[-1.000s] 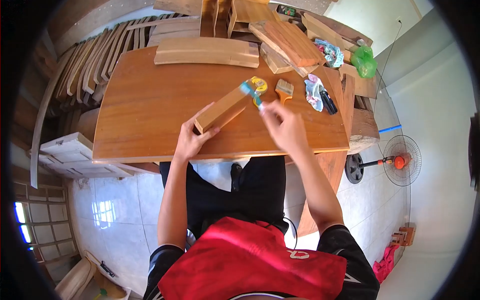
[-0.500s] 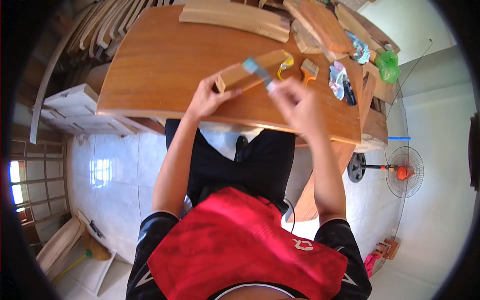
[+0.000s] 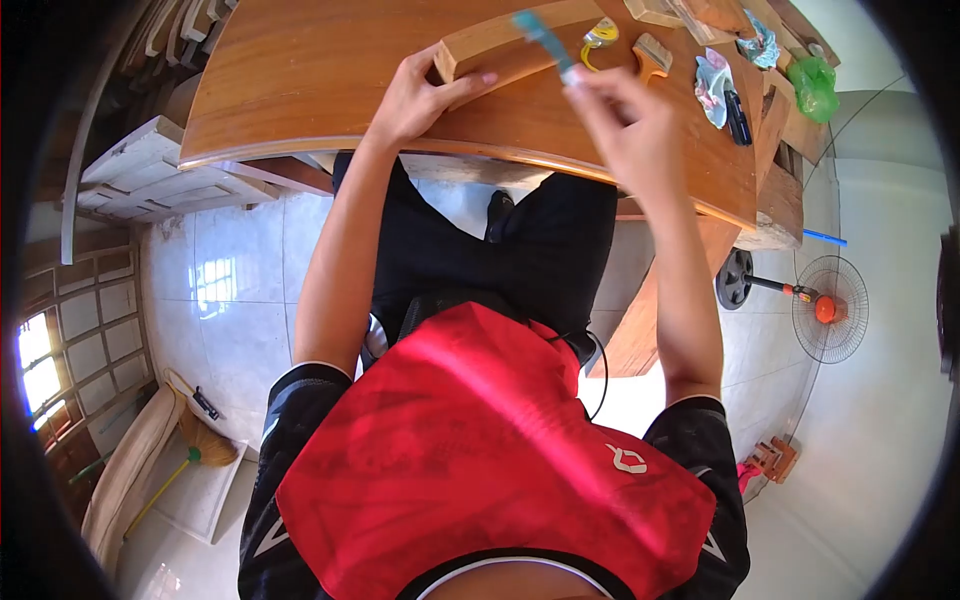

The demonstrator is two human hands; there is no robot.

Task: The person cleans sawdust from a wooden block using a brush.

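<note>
My left hand grips the near left end of a curved wooden piece that lies on the wooden table. Pinched in my right hand is a thin teal tool, slightly blurred, its far end over the wooden piece; its exact kind is hard to tell. Right of the wooden piece is a yellow tape measure. A paintbrush with an orange handle lies beyond it.
Patterned cloth and a black tool lie at the table's right. A green plastic bag and boards are behind them. A fan stands on the right, drawers on the left.
The view has shifted, so the table sits higher in the frame. My right hand has lifted the teal tool slightly from the wood's surface. My left hand keeps its hold.
</note>
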